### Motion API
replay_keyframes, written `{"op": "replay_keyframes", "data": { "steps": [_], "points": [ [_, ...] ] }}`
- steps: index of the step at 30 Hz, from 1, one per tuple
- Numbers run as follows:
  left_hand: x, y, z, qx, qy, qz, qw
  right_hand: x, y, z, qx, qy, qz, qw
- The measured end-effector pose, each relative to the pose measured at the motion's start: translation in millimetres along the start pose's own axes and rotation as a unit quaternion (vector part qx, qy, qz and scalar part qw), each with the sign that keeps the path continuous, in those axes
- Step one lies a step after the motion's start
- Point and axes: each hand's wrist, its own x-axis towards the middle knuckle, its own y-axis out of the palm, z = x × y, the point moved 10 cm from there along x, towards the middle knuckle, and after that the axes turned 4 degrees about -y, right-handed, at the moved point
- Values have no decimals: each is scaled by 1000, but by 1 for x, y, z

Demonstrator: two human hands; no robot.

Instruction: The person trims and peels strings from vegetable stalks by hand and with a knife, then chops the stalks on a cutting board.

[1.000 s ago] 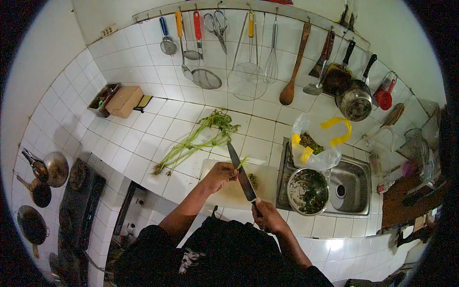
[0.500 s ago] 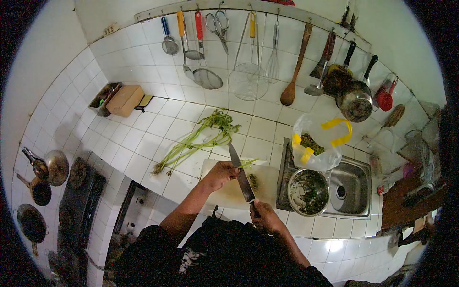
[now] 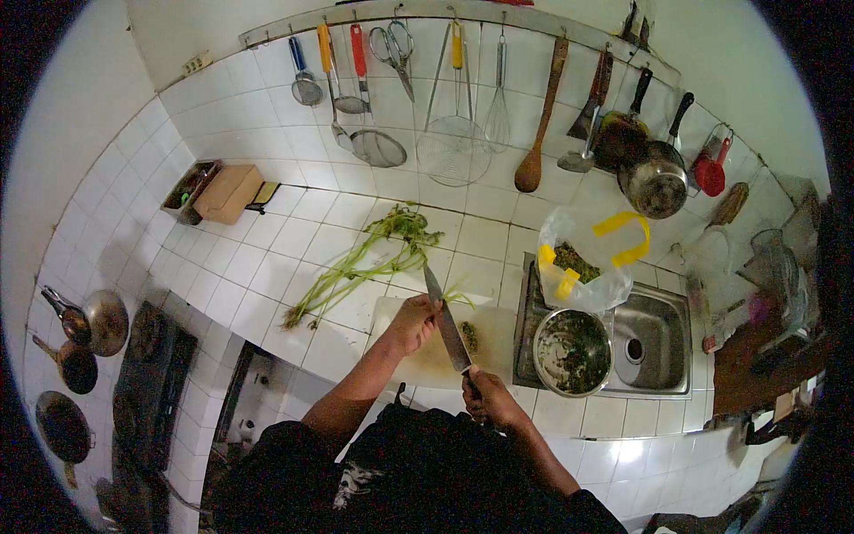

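My right hand (image 3: 487, 398) is wrapped round the dark handle of a kitchen knife (image 3: 451, 331), whose long blade points up and away over the cutting board (image 3: 405, 356). My left hand (image 3: 414, 324) is closed, its fingertips at the blade's left side. From there a thin green celery stalk (image 3: 456, 296) shows past the blade; the fingers partly hide it. A small heap of chopped greens (image 3: 469, 336) lies on the board, right of the blade. Beyond the board, a bunch of leafy celery (image 3: 374, 258) with roots rests on the white tiles.
Right of the board, a metal bowl (image 3: 573, 352) holds chopped greens beside the steel sink (image 3: 654, 343). A plastic bag (image 3: 609, 280) with yellow handles stands behind it. A cardboard box (image 3: 229, 193) sits at the back left. Utensils hang along the wall, including a wooden spoon (image 3: 528, 169).
The view has shifted slightly. Both hands and the knife keep nearly the same pose. Past the blade, the green stalk's visible end now looks more spread and curved.
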Motion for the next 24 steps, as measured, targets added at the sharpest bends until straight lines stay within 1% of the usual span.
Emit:
{"op": "replay_keyframes", "data": {
  "steps": [2,6,8,9,10,11,12,13,15,16,19,21,22,24],
  "points": [
    [-4,2,-22,-21,49,-26,998,1,-1,-5,-25,-4,9,1000],
    [12,-38,-17,-42,63,-32,997,1,-13,-12,-55,10,26,998],
    [14,-45,-21,-60,47,-8,997,-2,-22,-3,-42,-31,-2,999],
    [16,-49,-23,-59,46,-7,997,-3,-27,-1,-42,-31,-3,999],
    [18,-62,-26,45,52,-63,996,-5,-39,-5,-13,-3,-31,999],
    [18,-73,-31,148,58,-119,980,-8,-47,-9,16,27,-58,998],
    [21,-76,-34,224,39,-140,964,-13,-53,-8,0,48,-96,994],
    [24,-76,-36,222,39,-142,964,-14,-56,-8,-2,50,-95,994],
    [33,-74,-42,278,43,-160,946,-14,-62,-3,39,21,-100,994],
    [38,-75,-42,277,43,-159,947,-17,-66,-1,27,21,-120,992],
    [50,-78,-33,309,54,-156,937,-23,-69,1,25,30,-120,992],
    [48,-90,-25,426,66,-207,878,-24,-70,-1,27,35,-123,991],
    [44,-89,-26,431,129,-218,866,-24,-70,-3,30,39,-124,991],
    [43,-96,-13,424,120,-230,868,-20,-73,-10,43,29,-115,992]
  ]
}}
